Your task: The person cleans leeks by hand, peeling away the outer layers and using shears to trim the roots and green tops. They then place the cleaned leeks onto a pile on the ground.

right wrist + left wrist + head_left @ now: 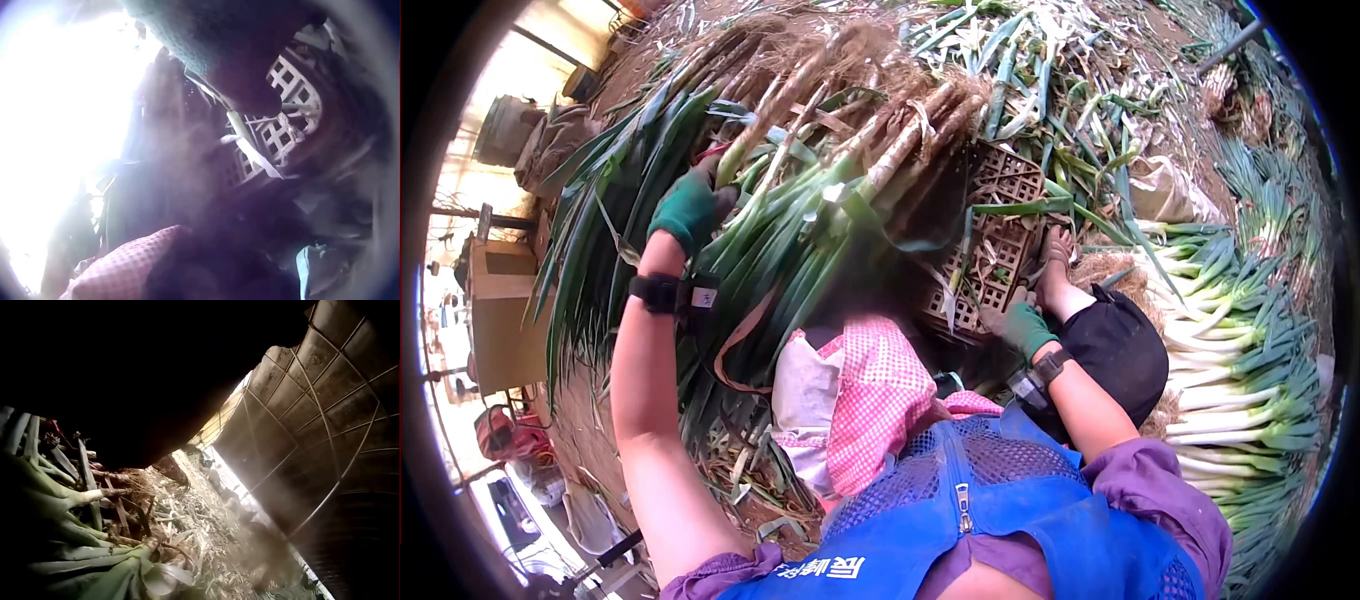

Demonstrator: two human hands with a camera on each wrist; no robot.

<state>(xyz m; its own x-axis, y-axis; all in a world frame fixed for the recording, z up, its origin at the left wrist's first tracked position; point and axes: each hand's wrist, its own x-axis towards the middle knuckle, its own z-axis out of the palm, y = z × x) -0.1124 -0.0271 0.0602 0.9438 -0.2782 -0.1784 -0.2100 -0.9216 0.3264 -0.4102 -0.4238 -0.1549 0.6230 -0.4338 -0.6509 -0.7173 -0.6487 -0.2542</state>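
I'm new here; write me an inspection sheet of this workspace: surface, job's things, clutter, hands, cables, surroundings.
Surface: bare brown ground, strewn with plant bits.
Job's things: rooted onions heaped on the left, with brownish stems; pale onions lying on the right; a lattice crate between them.
Clutter: leafy scraps beyond the crate, with some on it; a whitish sack near the pale onions.
Hands: left hand, gloved, at the rooted onions, grip partly hidden; right hand, gloved, at the crate's near edge, grip unclear.
Cables: nothing seen for certain.
Surroundings: a box at far left; a ribbed roof in the left wrist view.
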